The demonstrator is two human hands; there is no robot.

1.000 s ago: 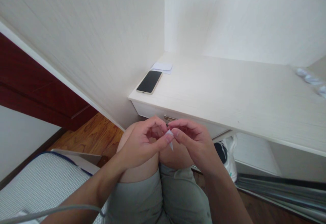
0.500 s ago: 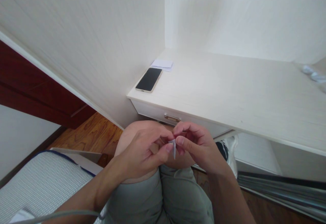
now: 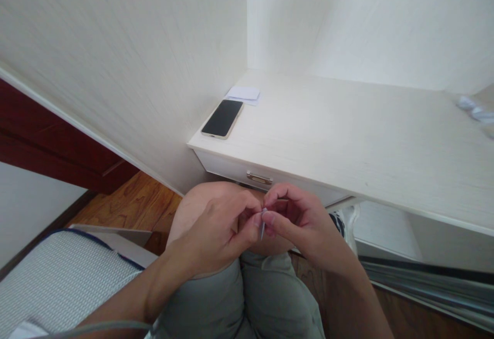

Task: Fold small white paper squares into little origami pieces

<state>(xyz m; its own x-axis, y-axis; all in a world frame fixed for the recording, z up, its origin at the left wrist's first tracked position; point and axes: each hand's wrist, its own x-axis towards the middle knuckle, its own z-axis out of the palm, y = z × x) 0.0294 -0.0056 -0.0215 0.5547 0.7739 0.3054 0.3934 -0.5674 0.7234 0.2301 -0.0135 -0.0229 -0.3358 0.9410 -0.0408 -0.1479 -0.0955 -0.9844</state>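
Observation:
A small folded piece of white paper (image 3: 263,230) is pinched between my two hands, above my knees. My left hand (image 3: 227,226) grips it from the left with thumb and forefinger. From the other side, the thumb and fingers of my right hand (image 3: 295,220) press on its upper part. Only a thin edge shows below the fingertips; the rest is hidden by them.
A white desk (image 3: 328,128) with a drawer handle (image 3: 259,178) stands in front of my knees. On its left end lie a phone (image 3: 223,119) and some folded white paper (image 3: 244,93). Crumpled white pieces (image 3: 476,110) sit at the far right. A bed (image 3: 69,272) is at lower left.
My fingertips have closed in tighter on the paper, and it now shows edge-on as a narrower strip. The view has shifted slightly.

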